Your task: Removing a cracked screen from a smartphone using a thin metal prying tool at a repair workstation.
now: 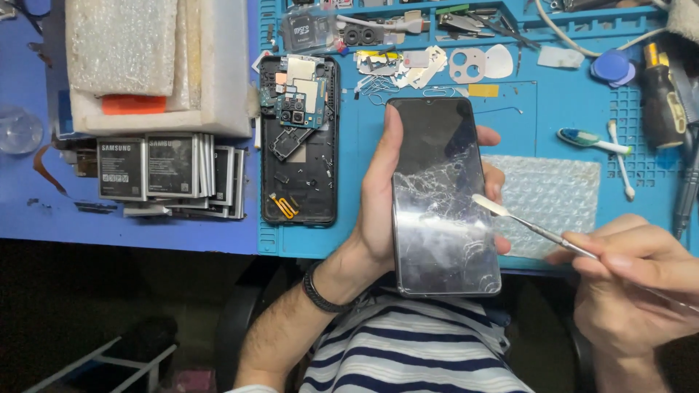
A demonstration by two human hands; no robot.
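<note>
Left hand [378,211] cupped under cracked phone [443,196], fingers wrapped; right hand [633,280] pinching metal spudger [535,225] — tip at phone's edge.

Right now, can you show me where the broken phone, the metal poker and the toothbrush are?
cracked phone [440,196], head view, middle of the screen
metal pry tool [535,225], head view, its thin shaft
toothbrush [591,140], head view, its handle

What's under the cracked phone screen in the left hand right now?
The left hand cradles the screen from beneath; fingertips wrap its right edge. Below lie the blue mat and bubble wrap. Its underside is hidden.
</note>
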